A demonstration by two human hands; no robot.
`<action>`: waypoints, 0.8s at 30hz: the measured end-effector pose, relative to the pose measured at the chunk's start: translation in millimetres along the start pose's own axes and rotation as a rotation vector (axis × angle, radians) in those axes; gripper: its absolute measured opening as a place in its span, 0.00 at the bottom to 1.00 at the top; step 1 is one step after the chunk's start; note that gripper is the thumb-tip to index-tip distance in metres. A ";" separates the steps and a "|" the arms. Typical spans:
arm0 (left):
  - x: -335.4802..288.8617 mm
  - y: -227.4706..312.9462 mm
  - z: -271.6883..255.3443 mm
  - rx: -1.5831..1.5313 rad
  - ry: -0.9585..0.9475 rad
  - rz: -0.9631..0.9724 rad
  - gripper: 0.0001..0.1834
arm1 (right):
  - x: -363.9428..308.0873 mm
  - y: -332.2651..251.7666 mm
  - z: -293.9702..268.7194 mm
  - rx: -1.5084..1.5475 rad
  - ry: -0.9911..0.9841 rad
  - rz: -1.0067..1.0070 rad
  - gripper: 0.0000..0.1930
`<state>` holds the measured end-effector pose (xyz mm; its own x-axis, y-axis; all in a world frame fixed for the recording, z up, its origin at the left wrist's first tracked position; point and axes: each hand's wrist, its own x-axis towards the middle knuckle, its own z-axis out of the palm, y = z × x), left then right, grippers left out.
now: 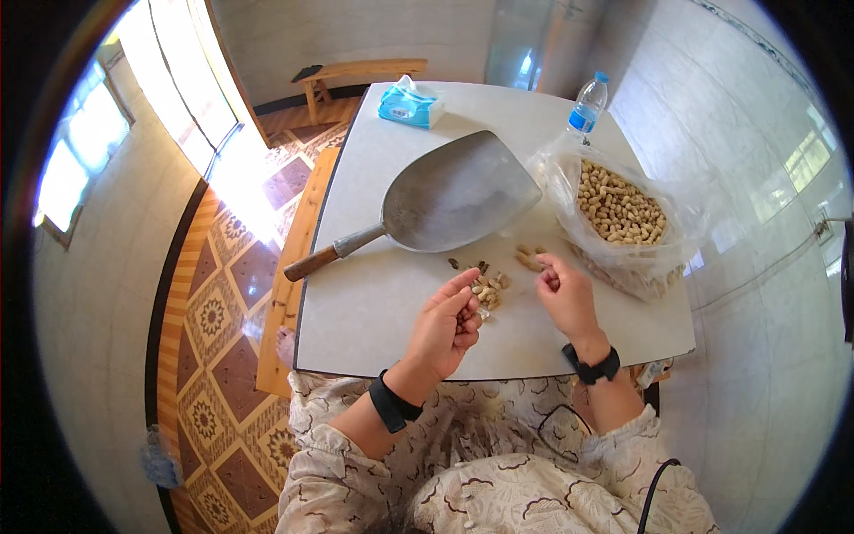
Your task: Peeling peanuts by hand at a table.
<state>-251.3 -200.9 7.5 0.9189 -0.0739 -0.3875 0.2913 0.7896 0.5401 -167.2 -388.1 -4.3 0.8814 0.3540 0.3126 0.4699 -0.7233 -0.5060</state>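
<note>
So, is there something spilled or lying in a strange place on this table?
Nothing is really spilled. A small pile of peanuts and shell bits lies loose on the white table between the left hand and the right hand, outside the open plastic bag of peanuts. The metal scoop lies empty.

Bright daylight floods in from the windows (pixel 76 169) at ten o'clock, blowing out the floor (pixel 249 191) by eleven. The white table (pixel 374 311) stays evenly lit and sharp. Fisheye bending darkens the rim.
</note>
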 end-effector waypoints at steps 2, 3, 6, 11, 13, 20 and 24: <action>1.3 0.5 0.5 0.001 -0.047 -0.013 0.16 | -6.2 -22.5 -3.3 0.391 0.023 0.234 0.14; 0.4 0.6 1.5 0.013 -0.099 -0.036 0.16 | -7.3 -22.6 0.3 0.392 0.023 0.239 0.14; 2.0 -4.1 -0.2 0.007 -0.038 -0.065 0.16 | -8.6 -19.3 9.3 0.248 0.024 0.087 0.13; 8.2 1.0 -7.4 -0.047 0.113 -0.048 0.13 | -11.5 -30.3 8.0 0.261 -0.109 0.076 0.15; 8.8 2.7 -9.3 -0.045 0.087 -0.023 0.13 | -11.7 -34.6 15.6 0.182 -0.139 0.005 0.15; 4.4 2.8 -7.0 0.004 0.065 -0.083 0.13 | -9.4 -22.3 24.1 -0.078 -0.192 -0.216 0.17; 1.7 0.8 -6.6 0.066 0.024 -0.057 0.14 | -16.2 -36.5 11.6 0.339 -0.153 0.133 0.17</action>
<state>-251.3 -196.4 2.3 0.8937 -0.1024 -0.4367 0.3609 0.7424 0.5644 -198.2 -360.5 -0.2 0.9205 0.3730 0.1162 0.3175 -0.5410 -0.7788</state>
